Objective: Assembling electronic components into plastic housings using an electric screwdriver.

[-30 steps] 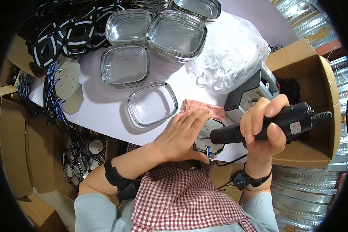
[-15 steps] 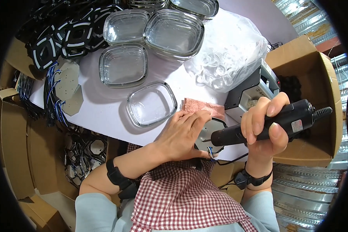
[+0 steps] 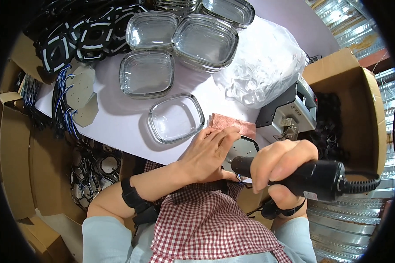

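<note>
A black electric screwdriver [image 3: 317,177] lies tilted in my right hand [image 3: 281,163], with the fingers wrapped round its body and its cord trailing off to the right. Its nose end points left and down onto a grey plate [image 3: 245,147] with a dark rim. My left hand [image 3: 206,154] grips that plate from the left, fingers over the far edge and thumb along the near edge. Blue and white wires come out by the thumb. Just beyond the fingers sits a folded pink cloth [image 3: 233,125]. The screwdriver's tip meets the plate, though the contact point is barely visible.
Beyond my left hand stand a glass container [image 3: 176,118] and stacked glass containers [image 3: 205,39]. A bag of clear rings [image 3: 259,65], a grey machine [image 3: 289,109] and a cardboard box [image 3: 360,109] line the right. Black frames [image 3: 94,37] and wired grey plates [image 3: 80,90] lie left.
My right hand has brought the screwdriver down and toward me, its nose now closer to the plate. My left hand keeps its hold. The whole view has shifted slightly.
</note>
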Demonstrator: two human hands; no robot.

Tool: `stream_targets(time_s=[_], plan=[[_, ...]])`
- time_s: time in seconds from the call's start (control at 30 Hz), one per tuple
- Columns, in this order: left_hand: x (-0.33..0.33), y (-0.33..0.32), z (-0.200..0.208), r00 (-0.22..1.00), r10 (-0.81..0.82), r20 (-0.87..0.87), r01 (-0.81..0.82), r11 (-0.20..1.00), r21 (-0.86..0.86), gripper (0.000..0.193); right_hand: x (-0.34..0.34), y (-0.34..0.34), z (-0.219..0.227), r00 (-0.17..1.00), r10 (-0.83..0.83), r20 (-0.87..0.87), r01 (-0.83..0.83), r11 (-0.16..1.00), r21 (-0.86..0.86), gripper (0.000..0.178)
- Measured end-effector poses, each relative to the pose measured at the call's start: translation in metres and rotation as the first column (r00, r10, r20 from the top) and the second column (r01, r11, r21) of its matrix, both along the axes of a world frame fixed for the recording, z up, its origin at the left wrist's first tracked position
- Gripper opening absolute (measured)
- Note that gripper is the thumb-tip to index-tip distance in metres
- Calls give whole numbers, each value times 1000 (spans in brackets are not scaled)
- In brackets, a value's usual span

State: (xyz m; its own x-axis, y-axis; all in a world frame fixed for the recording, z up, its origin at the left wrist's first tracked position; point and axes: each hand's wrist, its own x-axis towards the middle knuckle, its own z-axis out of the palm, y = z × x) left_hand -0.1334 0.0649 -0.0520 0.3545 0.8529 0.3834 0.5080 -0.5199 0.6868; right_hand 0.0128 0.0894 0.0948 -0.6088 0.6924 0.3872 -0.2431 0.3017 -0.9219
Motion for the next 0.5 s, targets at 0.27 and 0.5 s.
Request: stream_targets(time_s=[0.27, 0.5], plan=[[0, -4, 2, 1000, 6, 25, -7, 1000, 26, 102, 6, 3, -5, 994, 67, -84, -63, 997, 55, 28], [0, -2, 1, 1000, -14, -4, 14, 1000, 28, 104, 19, -1, 6, 958, -98, -268, 83, 994, -66, 35]])
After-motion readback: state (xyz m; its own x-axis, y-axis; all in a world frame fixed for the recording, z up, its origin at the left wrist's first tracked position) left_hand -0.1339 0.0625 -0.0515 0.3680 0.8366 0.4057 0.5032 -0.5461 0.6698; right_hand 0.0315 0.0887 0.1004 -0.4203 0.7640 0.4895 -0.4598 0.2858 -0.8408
